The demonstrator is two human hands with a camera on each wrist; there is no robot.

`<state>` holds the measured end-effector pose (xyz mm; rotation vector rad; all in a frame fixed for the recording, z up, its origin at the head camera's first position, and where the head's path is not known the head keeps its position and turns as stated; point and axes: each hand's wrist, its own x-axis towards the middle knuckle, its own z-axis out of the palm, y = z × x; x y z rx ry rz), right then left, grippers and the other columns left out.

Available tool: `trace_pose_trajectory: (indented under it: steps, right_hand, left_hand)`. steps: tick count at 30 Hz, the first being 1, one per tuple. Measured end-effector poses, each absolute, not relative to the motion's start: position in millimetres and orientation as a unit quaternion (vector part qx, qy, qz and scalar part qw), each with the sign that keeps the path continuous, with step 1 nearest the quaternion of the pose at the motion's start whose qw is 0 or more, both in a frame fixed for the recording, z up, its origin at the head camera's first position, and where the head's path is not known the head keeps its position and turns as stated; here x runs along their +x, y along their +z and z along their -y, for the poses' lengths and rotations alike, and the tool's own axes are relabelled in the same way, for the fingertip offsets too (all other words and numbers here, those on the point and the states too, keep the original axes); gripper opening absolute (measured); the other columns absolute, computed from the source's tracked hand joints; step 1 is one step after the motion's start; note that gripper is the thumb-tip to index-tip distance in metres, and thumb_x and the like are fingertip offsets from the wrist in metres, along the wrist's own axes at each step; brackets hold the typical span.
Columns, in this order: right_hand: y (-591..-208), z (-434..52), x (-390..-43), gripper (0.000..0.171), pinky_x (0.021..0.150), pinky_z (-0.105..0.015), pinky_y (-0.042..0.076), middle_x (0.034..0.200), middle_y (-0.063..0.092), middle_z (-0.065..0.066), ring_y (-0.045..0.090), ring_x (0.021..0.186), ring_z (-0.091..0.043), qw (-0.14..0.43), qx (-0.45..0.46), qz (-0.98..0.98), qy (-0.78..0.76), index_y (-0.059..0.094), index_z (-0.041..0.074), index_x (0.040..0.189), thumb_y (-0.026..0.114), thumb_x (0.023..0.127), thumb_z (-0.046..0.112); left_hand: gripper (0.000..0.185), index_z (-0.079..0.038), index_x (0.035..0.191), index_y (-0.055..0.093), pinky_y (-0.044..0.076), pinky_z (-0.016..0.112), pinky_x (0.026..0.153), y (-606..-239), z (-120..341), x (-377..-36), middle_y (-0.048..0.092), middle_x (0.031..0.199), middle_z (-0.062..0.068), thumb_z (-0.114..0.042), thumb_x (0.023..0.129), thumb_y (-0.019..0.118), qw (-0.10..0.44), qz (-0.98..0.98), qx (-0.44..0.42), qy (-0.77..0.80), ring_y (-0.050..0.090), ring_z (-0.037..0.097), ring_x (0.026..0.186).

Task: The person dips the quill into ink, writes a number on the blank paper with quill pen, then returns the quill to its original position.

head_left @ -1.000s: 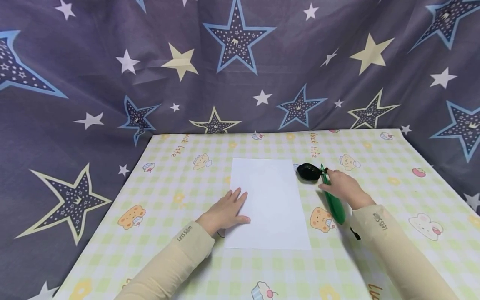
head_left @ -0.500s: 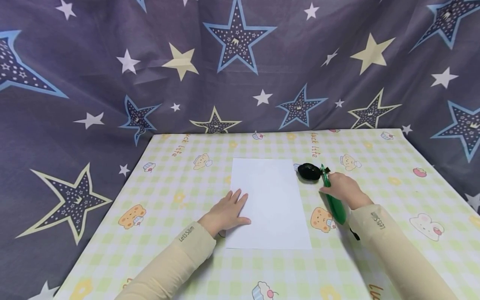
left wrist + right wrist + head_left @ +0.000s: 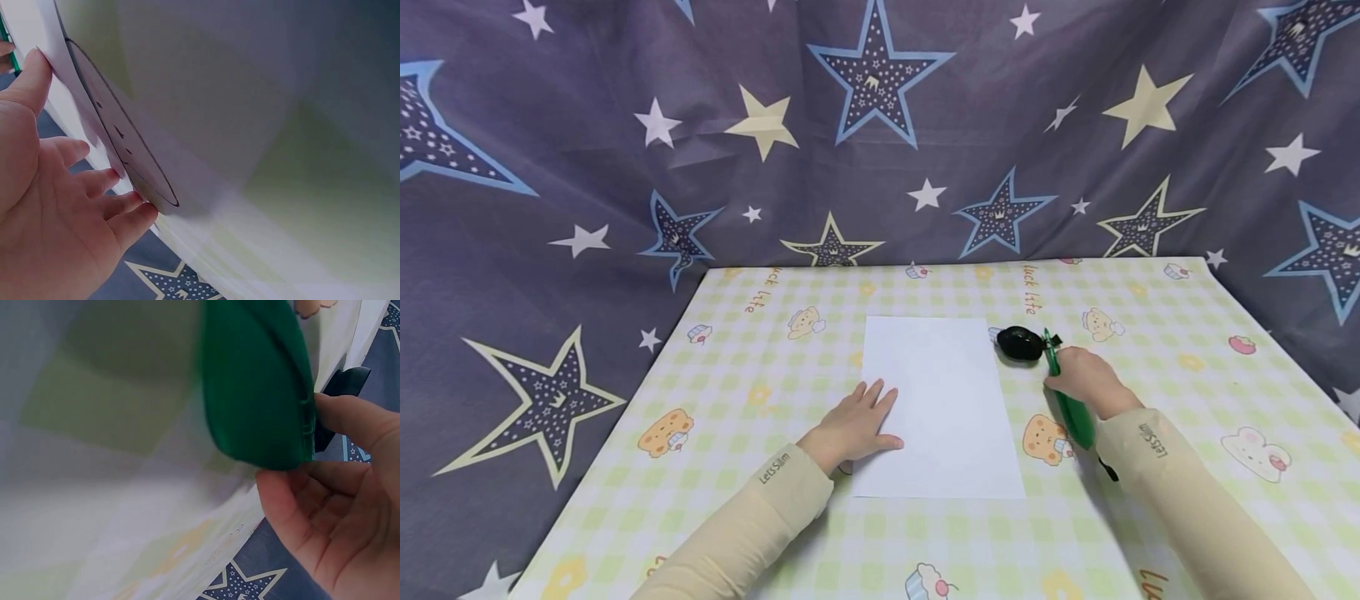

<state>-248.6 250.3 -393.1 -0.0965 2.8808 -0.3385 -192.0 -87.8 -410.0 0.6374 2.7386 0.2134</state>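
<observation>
A white sheet of paper [image 3: 947, 400] lies on the table. Across its left edge rests my left hand [image 3: 853, 425], fingers spread and thumb over the sheet. To the right of the paper, my right hand [image 3: 1088, 379] holds a smooth, curved green object [image 3: 1077, 421] between thumb and fingers. A glossy black oval part [image 3: 1020, 343] sits at its far end, beside the paper's upper right corner. Whether the green and black parts are one piece I cannot tell. The right wrist view shows the green object's rounded end [image 3: 262, 419] near the thumb and fingertips.
A checked tablecloth [image 3: 775, 533] with cartoon prints covers the table. Behind it hangs a dark curtain [image 3: 865, 192] with stars. A small black tip [image 3: 1108, 472] shows beside the right sleeve [image 3: 1150, 450].
The right hand has shifted very slightly back along the green object, leaving more of its far end in sight. The left hand and the paper stay in place.
</observation>
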Motion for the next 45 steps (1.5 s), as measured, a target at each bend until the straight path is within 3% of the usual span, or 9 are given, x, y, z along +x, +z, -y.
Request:
trace_pose_trajectory:
  steps: [17,20,22,25,28,34,45]
  right_hand:
    - [-390,-255,-247,0.023,0.058,-0.030,0.042,0.069,0.048,-0.007,0.049,0.063,-0.020,0.120,-0.022,-0.981,-0.151,0.046,0.006,0.072,0.062,0.085,0.016]
    - [-388,-256,-247,0.021,0.063,-0.034,0.046,0.078,0.054,-0.013,0.052,0.069,-0.022,0.117,-0.023,-0.979,-0.163,0.054,-0.002,0.085,0.063,0.085,0.017]
    - [-387,-257,-246,0.032,0.070,-0.039,0.048,0.091,0.058,-0.021,0.054,0.075,-0.025,0.113,-0.027,-0.979,-0.169,0.056,-0.009,0.102,0.063,0.085,0.017]
    - [-384,-258,-245,0.051,0.076,-0.043,0.049,0.107,0.056,-0.030,0.056,0.081,-0.027,0.109,-0.034,-0.978,-0.175,0.047,-0.017,0.121,0.062,0.085,0.016]
    - [-382,-260,-244,0.054,0.071,-0.038,0.050,0.102,0.057,-0.028,0.056,0.076,-0.025,0.105,-0.041,-0.977,-0.180,0.044,-0.018,0.122,0.060,0.084,0.016]
    - [-378,-263,-240,0.040,0.057,-0.030,0.047,0.076,0.058,-0.012,0.052,0.061,-0.018,0.084,-0.061,-0.972,-0.210,0.053,-0.014,0.111,0.059,0.083,0.014]
    - [-370,-262,-235,0.058,0.057,-0.033,0.052,0.102,0.056,-0.030,0.059,0.061,-0.017,0.077,-0.065,-0.959,-0.266,0.037,-0.019,0.128,0.057,0.086,0.016]
  left_hand:
    - [0.078,-0.009,0.146,0.026,0.017,0.045,0.108,-409,88,-192,0.014,0.150,0.017,-0.053,0.087,0.051,0.162,-0.957,0.231,0.070,0.011,0.039,0.135]
    - [0.078,-0.009,0.146,0.026,0.017,0.045,0.109,-409,87,-192,0.014,0.150,0.017,-0.054,0.087,0.050,0.163,-0.957,0.232,0.068,0.011,0.039,0.135]
    - [0.078,-0.009,0.146,0.026,0.017,0.045,0.108,-409,87,-192,0.014,0.150,0.017,-0.054,0.087,0.050,0.163,-0.956,0.233,0.066,0.011,0.039,0.135]
    - [0.077,-0.009,0.146,0.025,0.017,0.045,0.109,-409,87,-192,0.014,0.151,0.017,-0.054,0.088,0.050,0.164,-0.957,0.233,0.065,0.011,0.039,0.135]
    - [0.078,-0.009,0.146,0.025,0.016,0.044,0.109,-409,87,-192,0.013,0.151,0.016,-0.054,0.088,0.050,0.165,-0.957,0.231,0.062,0.010,0.039,0.135]
    - [0.078,-0.009,0.146,0.025,0.017,0.044,0.109,-411,88,-193,0.013,0.151,0.017,-0.054,0.088,0.050,0.163,-0.957,0.232,0.059,0.010,0.040,0.135]
    - [0.077,-0.008,0.146,0.026,0.017,0.045,0.109,-407,88,-191,0.014,0.150,0.018,-0.052,0.088,0.051,0.166,-0.956,0.233,0.061,0.011,0.040,0.135]
